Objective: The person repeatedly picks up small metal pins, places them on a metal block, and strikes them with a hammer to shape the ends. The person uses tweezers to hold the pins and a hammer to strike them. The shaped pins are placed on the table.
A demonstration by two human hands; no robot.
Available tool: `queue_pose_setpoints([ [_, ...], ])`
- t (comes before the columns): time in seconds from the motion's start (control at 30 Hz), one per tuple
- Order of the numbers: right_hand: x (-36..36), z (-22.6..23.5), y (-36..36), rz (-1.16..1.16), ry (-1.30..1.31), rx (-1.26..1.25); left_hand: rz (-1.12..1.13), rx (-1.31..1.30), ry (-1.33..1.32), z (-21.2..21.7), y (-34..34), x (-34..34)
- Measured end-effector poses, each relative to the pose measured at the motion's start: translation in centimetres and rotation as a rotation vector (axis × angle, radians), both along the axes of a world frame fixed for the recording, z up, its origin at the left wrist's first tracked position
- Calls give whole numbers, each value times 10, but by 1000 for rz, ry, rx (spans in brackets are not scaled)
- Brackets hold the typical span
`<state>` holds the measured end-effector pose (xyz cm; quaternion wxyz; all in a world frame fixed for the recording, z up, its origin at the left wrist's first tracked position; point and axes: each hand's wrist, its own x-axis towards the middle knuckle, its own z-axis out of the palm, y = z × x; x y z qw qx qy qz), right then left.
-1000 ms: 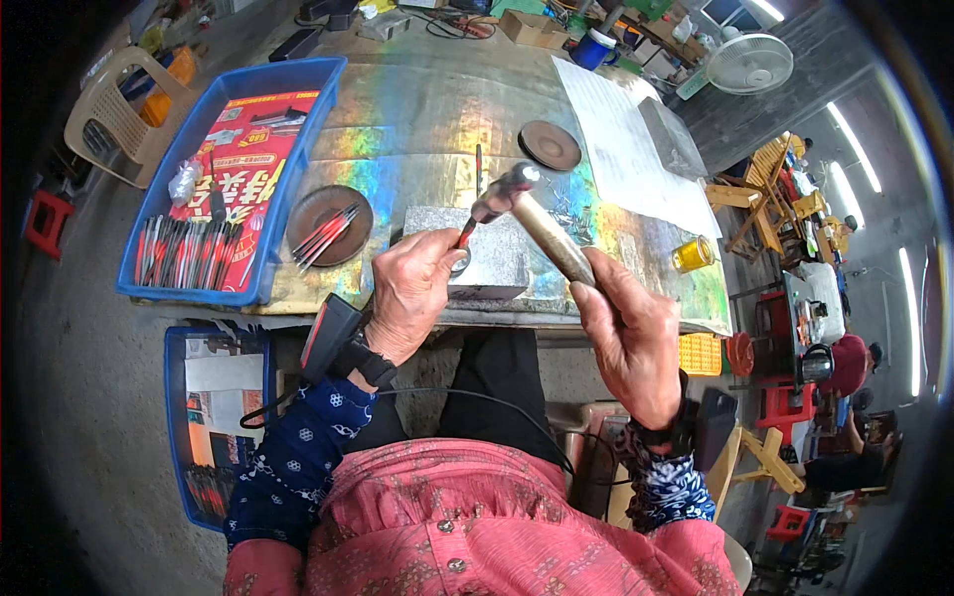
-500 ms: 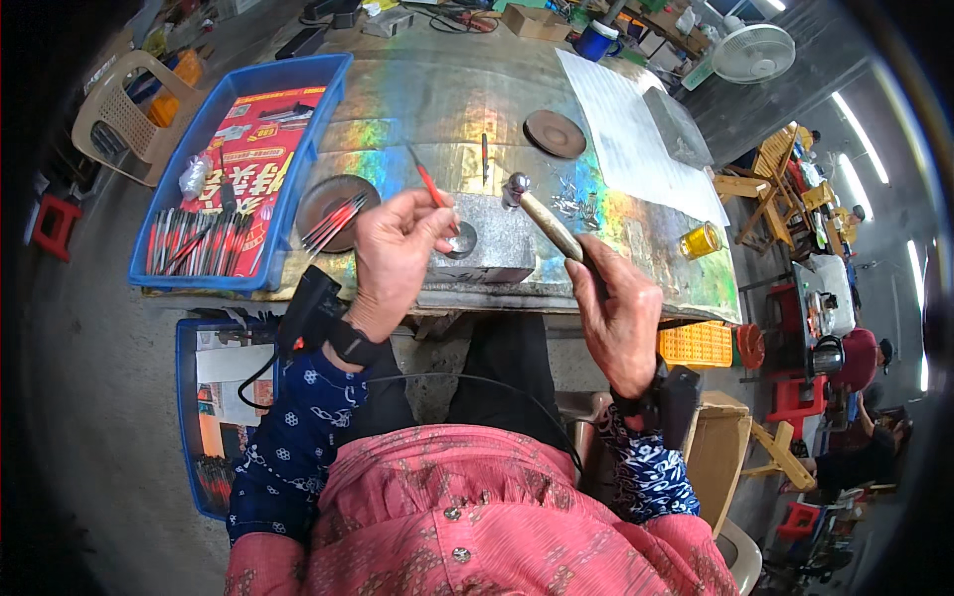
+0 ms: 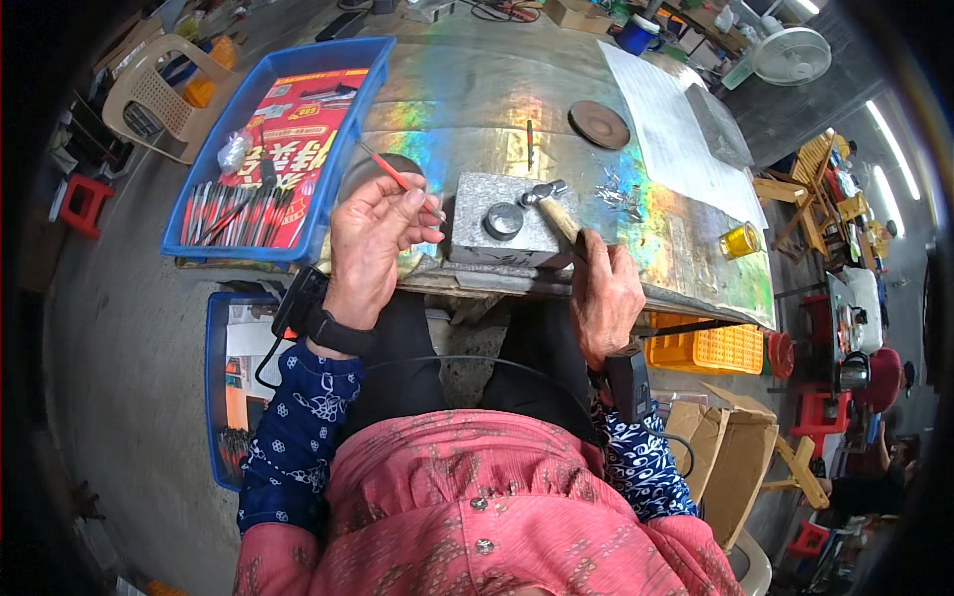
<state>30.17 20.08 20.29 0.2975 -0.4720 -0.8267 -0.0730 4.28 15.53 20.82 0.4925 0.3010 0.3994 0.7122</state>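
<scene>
left hand [image 3: 370, 230] pinches a slim red tool [image 3: 388, 168], best kept steady while, to its right, the right hand [image 3: 607, 291] grips a hammer [image 3: 557, 213].

I am in a workshop — my bench [image 3: 467, 124] has a stained, worn cover, with a stone block [image 3: 472, 214] on it, shiny scraps [image 3: 618, 194] strewn about and a hammer [image 3: 560, 213] in my right grip [image 3: 606, 300]. A blue tray [image 3: 238, 254] holds a row of thin red-and-black pieces [image 3: 238, 212]. Around me are a grey floor [image 3: 129, 377], tube lights [image 3: 899, 214] and a fan [image 3: 792, 56]. Off to my right — other people [image 3: 880, 381], wooden furniture [image 3: 810, 194] and red stools [image 3: 823, 412].
</scene>
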Motion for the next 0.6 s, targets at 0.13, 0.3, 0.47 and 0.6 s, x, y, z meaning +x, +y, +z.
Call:
queue_pose_setpoints([
  [0.13, -5, -9, 1, 5, 24, -85, 18, -12, 9, -4, -6, -9],
  [0.3, -6, -15, 1, 7, 20, -203, 23, -14, -2, -9, -12, -14],
  [0.47, -7, -14, 2, 14, 12, -208, 25, -13, -19, -12, -12, -15],
  [0.6, -6, -13, 1, 22, 26, -226, 52, -37, 37, -15, -11, -18],
])
